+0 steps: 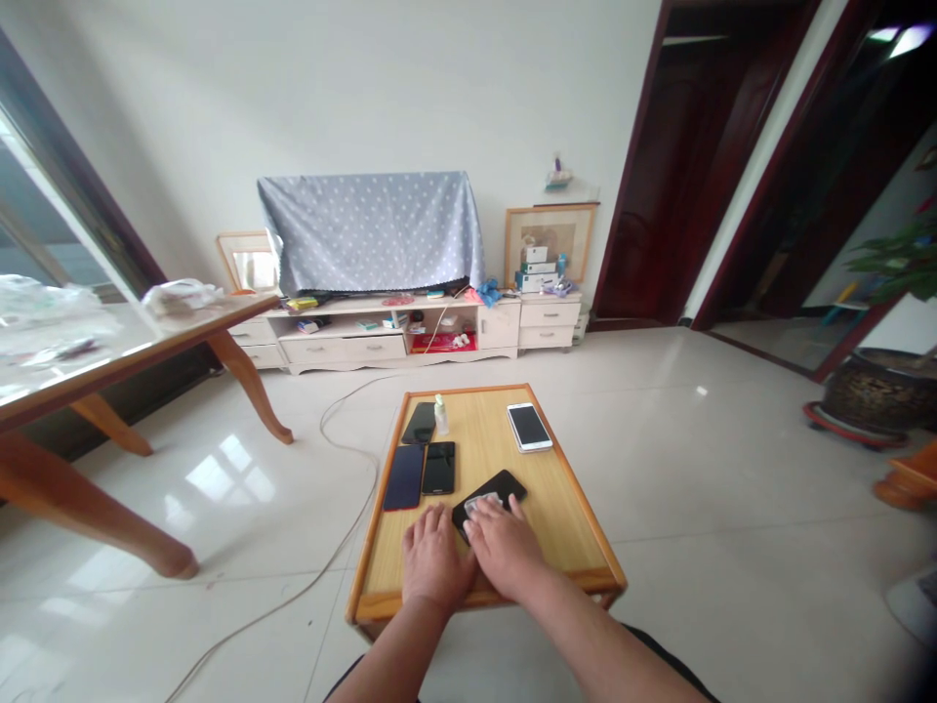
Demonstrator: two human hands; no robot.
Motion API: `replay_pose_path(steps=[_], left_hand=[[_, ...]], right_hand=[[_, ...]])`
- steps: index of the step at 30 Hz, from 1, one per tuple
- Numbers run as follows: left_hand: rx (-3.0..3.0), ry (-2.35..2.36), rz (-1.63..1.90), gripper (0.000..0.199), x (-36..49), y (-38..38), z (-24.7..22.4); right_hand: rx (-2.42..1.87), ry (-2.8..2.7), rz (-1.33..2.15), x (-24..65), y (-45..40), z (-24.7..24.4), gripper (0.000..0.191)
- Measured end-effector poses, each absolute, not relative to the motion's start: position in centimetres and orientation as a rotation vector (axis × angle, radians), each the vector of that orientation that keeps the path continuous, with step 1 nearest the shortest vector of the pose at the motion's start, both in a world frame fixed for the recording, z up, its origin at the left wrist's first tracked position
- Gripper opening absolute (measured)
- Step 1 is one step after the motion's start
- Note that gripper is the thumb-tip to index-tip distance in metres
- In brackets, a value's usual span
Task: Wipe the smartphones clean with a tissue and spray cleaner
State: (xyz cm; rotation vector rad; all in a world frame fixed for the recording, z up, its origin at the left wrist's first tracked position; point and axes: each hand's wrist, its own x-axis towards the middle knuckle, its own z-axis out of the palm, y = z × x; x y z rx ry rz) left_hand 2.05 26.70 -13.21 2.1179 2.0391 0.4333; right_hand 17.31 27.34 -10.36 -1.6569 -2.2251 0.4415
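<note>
A black phone point(510, 483) lies at a slant on the small wooden table point(487, 400). My right hand point(502, 542) rests over its screen, fingers pressing a small crumpled whitish wipe point(483, 503) against the glass. Beside the phone's lower left end is my left hand point(437, 557), palm down with fingers stretched out; its thumb side meets my right hand, and whether it touches the phone is hidden. On the table's left side lie a dark phone point(420, 423), a blue-black phone with a red edge point(404, 476) and another black phone point(439, 468).
A small clear bottle point(440, 415) stands at the table's far left. White phones point(529, 427), seemingly stacked, lie at the far right. A cable point(351, 522) runs over the floor. Beyond are a larger table point(241, 312), a cabinet point(344, 349) and a potted plant point(878, 391).
</note>
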Motion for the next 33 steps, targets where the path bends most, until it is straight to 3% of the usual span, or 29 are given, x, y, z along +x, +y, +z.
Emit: replay_pose_path(steps=[3, 9, 15, 23, 33], left_hand=[[2.110, 2.037, 0.418, 0.053, 2.0, 26.8, -13.3], [2.126, 2.034, 0.428, 0.067, 2.2, 26.7, -13.0], [2.103, 2.026, 0.424, 0.051, 2.0, 26.8, -13.3], [2.131, 2.054, 0.418, 0.066, 2.3, 26.6, -12.9], [2.143, 2.045, 0.426, 0.063, 2.3, 26.7, -13.3]], right_hand=[[-1.591, -2.279, 0.481, 16.3, 26.9, -10.4, 0.046], [-1.796, -2.127, 0.428, 17.7, 29.4, -10.6, 0.054], [-1.630, -2.247, 0.469, 15.4, 28.0, -11.1, 0.045], [-1.916, -2.028, 0.387, 19.8, 31.2, -11.5, 0.053], [-1.731, -2.213, 0.439, 18.2, 26.8, -10.9, 0.043]])
